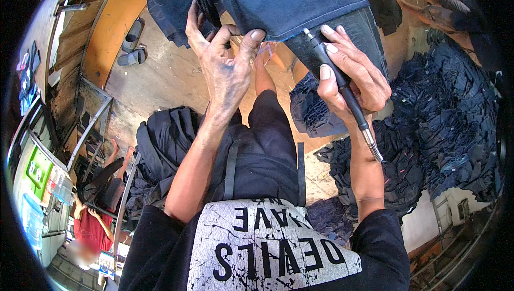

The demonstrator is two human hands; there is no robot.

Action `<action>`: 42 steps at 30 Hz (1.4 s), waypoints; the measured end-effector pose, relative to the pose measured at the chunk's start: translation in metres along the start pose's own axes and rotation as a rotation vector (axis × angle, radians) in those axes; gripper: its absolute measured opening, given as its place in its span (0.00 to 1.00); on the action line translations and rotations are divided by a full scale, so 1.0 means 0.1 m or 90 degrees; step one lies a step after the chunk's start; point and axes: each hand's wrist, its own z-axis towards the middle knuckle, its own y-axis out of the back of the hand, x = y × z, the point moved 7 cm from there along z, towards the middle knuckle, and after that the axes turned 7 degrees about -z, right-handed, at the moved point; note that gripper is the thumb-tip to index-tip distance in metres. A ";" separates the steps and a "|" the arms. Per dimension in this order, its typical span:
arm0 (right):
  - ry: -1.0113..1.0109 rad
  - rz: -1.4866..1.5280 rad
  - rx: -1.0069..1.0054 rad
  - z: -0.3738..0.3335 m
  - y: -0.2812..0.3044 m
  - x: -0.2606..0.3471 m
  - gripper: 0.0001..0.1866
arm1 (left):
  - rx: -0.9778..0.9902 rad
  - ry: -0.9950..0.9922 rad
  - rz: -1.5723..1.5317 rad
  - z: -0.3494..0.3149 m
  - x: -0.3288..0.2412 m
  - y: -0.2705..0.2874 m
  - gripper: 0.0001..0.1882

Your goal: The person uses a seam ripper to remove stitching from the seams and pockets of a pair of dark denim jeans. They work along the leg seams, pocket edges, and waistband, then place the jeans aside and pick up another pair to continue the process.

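Note:
Dark blue denim fabric (300, 2) with a line of light stitching hangs before me at the top of the view. My left hand (225, 61) is closed on its lower edge, the thumb pressed near a corner and the other fingers partly behind the cloth. In my right hand (358, 74) is a black pen-shaped rotary handpiece (333, 66), gripped between thumb and fingers. Its metal tip points up and left, close to the hem of the denim. From its lower end, a spring-like metal sleeve (370, 144) runs down over my right wrist.
Large heaps of dark denim (444, 114) lie on the right, with black garments (166, 130) piled on the left. A pair of slides (131, 47) rests on the floor. A person in a red shirt (93, 232) is at lower left, beside metal frames (96, 117).

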 end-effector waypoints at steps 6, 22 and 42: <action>-0.005 -0.006 -0.017 -0.01 0.03 -0.03 0.14 | 0.001 0.013 -0.011 -0.01 0.01 -0.01 0.27; -0.069 -0.035 -0.026 -0.04 0.09 -0.08 0.12 | -0.003 0.015 0.019 0.01 0.06 -0.03 0.24; -0.149 -0.064 -0.079 -0.10 0.17 -0.19 0.12 | 0.010 0.031 0.009 0.02 0.08 -0.05 0.25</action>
